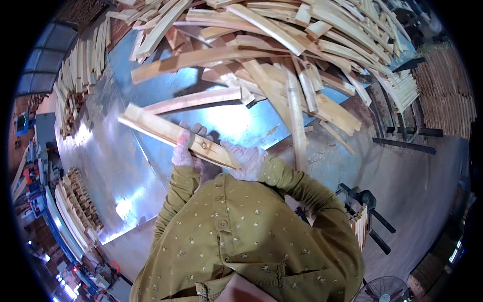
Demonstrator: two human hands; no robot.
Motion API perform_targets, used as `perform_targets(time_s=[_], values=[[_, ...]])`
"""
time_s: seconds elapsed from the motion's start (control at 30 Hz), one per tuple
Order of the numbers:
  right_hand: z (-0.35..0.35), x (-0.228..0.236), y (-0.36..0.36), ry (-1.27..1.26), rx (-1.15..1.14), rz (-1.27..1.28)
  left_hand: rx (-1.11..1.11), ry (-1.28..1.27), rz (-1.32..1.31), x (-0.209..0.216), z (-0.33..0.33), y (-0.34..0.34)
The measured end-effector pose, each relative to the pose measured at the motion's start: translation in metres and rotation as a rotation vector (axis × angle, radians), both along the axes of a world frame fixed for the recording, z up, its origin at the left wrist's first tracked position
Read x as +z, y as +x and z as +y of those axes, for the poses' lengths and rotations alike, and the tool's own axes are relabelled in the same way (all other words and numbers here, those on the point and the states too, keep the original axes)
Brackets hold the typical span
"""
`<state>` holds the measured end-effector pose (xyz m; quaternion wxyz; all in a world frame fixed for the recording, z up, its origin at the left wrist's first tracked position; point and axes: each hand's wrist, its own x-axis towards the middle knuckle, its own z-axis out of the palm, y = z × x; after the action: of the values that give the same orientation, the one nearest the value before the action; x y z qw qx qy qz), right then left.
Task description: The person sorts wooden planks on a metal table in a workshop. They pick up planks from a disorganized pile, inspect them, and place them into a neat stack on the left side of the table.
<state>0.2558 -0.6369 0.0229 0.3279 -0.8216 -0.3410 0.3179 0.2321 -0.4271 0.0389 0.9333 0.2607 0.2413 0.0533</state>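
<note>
A pale wooden strip (166, 132) with a dark knot near its close end is held up slantwise in front of my body, its far end pointing to the upper left. My left hand (187, 147), in a light knitted glove, is wrapped around its middle. At the near end, my gloved right hand (246, 159) grips the strip; some of its fingers are hidden. Just beyond the held piece, another wooden strip (193, 100) lies on the shiny metal tabletop (151, 151).
A big loose heap of wooden strips (271, 50) covers the far side of the table. Stacked strips stand at the left (83, 73) and lower left (75, 201). At the right are a dark metal rack (405, 143) and a wood stack (445, 88). A fan (385, 289) stands lower right.
</note>
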Motion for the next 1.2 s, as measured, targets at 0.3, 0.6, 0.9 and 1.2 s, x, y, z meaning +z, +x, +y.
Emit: perform_targets(time_s=[0.3,0.6,0.9,1.2], values=[[-0.066,-0.014,0.048,-0.448,-0.971,-0.45,0.234,-0.071,0.112,-0.042,0.069,-0.057],[-0.081,0.014,0.028,-0.716,-0.819,-0.278,0.466,-0.236,0.423,-0.084,0.164,-0.103],[-0.064,0.101,-0.107,-0.429,-0.212,-0.617,0.538,-0.193,0.421,-0.094,0.26,-0.165],[0.186,0.024,0.036,-0.405,0.085,-1.004,0.463,-0.408,0.353,-0.074,0.333,-0.167]])
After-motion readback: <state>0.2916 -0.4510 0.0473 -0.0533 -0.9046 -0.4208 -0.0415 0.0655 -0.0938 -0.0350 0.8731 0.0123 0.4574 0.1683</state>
